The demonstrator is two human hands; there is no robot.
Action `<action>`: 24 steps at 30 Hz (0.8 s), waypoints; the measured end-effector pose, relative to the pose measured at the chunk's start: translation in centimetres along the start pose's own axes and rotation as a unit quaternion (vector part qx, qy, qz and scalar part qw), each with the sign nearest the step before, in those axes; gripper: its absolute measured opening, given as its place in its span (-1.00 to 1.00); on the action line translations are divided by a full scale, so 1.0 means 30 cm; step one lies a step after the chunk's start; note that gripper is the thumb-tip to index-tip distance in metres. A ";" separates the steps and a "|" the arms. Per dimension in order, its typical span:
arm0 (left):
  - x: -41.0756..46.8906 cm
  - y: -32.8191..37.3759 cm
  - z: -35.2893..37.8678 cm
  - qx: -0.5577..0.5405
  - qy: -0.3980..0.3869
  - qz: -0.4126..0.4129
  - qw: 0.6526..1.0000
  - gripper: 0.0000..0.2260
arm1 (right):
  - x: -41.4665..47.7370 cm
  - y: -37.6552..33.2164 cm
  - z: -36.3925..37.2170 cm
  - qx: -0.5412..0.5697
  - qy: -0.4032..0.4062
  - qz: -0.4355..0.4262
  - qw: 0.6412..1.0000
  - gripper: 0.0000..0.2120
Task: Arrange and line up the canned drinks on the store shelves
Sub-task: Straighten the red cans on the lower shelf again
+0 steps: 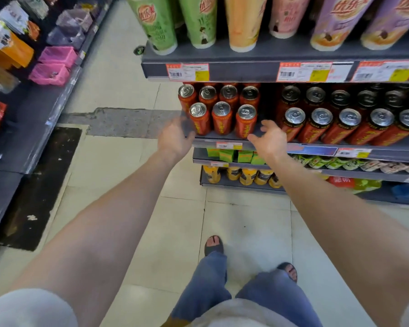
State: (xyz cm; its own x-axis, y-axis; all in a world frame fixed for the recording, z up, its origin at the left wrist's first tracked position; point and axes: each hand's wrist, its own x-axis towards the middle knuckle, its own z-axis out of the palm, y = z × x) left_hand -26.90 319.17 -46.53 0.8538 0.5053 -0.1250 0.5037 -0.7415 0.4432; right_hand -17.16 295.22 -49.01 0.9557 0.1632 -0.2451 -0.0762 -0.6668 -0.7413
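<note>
We face a grey metal shelf carrying smooth, cylindrical red-orange drink cans with silver tops. Our right hand hovers loose-fingered and empty just beside the front-right can. Our blurred left hand is at the front-left can, and we cannot tell its grip.

Both bare arms are stretched out to the shelf of red drinks. Left grip is at the shelf's left end, right by the front-left can, but it's too blurred to call contact. Right grip hovers, fingers loosely curled, holding nothing, in front of the gap between the seven-can cluster and the double row further right. Tall paper cups line the shelf above.
</note>
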 end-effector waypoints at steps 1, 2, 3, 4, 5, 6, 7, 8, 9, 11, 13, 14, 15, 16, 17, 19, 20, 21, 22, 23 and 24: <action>0.025 -0.008 -0.005 -0.024 -0.005 -0.002 1.000 -0.55 | 0.007 -0.002 0.017 0.002 0.006 0.009 1.000 -0.36; 0.048 -0.017 -0.005 -0.052 -0.010 -0.004 0.999 -0.54 | 0.012 -0.003 0.031 0.004 0.011 0.019 1.000 -0.36; 0.070 -0.024 -0.003 -0.075 -0.020 -0.011 0.997 -0.52 | 0.017 0.000 0.046 0.007 0.014 0.028 0.999 -0.35; 0.095 -0.037 0.006 -0.094 -0.030 -0.010 0.995 -0.50 | 0.021 0.002 0.058 0.010 0.015 0.037 0.999 -0.35; 0.129 -0.059 0.025 -0.105 -0.039 -0.004 0.994 -0.48 | 0.028 0.005 0.070 0.014 0.016 0.044 0.999 -0.34; 0.169 -0.091 0.060 -0.119 -0.050 0.004 0.992 -0.45 | 0.036 0.005 0.081 0.020 0.017 0.053 0.998 -0.33; 0.203 -0.116 0.092 -0.133 -0.055 0.009 0.990 -0.42 | 0.046 0.007 0.091 0.033 0.019 0.063 0.997 -0.31; 0.214 -0.117 0.100 -0.147 -0.062 0.011 0.987 -0.38 | 0.057 0.004 0.099 0.050 0.022 0.073 0.996 -0.30; 0.221 -0.109 0.103 -0.155 -0.063 0.014 0.986 -0.34 | 0.071 0.001 0.107 0.067 0.025 0.080 0.994 -0.28; 0.222 -0.078 0.096 -0.159 -0.068 0.023 0.985 -0.25 | 0.097 -0.004 0.121 0.094 0.025 0.082 0.992 -0.24; 0.235 -0.060 0.103 -0.169 -0.066 0.030 0.983 -0.24 | 0.126 -0.006 0.131 0.104 0.020 0.074 0.992 -0.20; 0.242 -0.055 0.112 -0.172 -0.062 0.030 0.983 -0.26 | 0.140 -0.002 0.135 0.100 0.018 0.070 0.992 -0.18; 0.250 -0.052 0.119 -0.173 -0.056 0.026 0.983 -0.30 | 0.154 0.004 0.139 0.095 0.014 0.067 0.993 -0.18; 0.251 -0.046 0.122 -0.171 -0.049 0.026 0.984 -0.34 | 0.167 0.009 0.141 0.091 0.008 0.064 0.994 -0.19; 0.251 -0.042 0.122 -0.171 -0.045 0.027 0.984 -0.37 | 0.180 0.017 0.144 0.091 0.002 0.062 0.994 -0.21; 0.256 -0.050 0.126 -0.175 -0.053 0.038 0.983 -0.39 | 0.193 0.026 0.147 0.102 -0.003 0.057 0.993 -0.28; 0.261 -0.059 0.128 -0.174 -0.061 0.043 0.982 -0.40 | 0.198 0.031 0.147 0.108 -0.002 0.054 0.993 -0.31; 0.263 -0.064 0.125 -0.168 -0.066 0.048 0.982 -0.41 | 0.201 0.035 0.148 0.112 -0.001 0.051 0.992 -0.33; 0.266 -0.072 0.123 -0.157 -0.066 0.053 0.984 -0.42 | 0.201 0.038 0.147 0.112 -0.004 0.046 0.993 -0.34; 0.266 -0.076 0.122 -0.148 -0.064 0.059 0.985 -0.43 | 0.202 0.044 0.147 0.109 -0.007 0.041 0.993 -0.34; 0.264 -0.080 0.121 -0.143 -0.059 0.066 0.986 -0.42 | 0.201 0.048 0.145 0.103 -0.012 0.034 0.994 -0.34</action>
State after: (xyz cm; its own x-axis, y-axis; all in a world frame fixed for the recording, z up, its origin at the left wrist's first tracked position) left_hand -20.88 323.35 -51.81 0.9271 0.3457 -0.1446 0.3443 -0.6336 0.6928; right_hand -12.74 298.42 -54.27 0.9394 0.1410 -0.3123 -0.1999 -0.5147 -0.8337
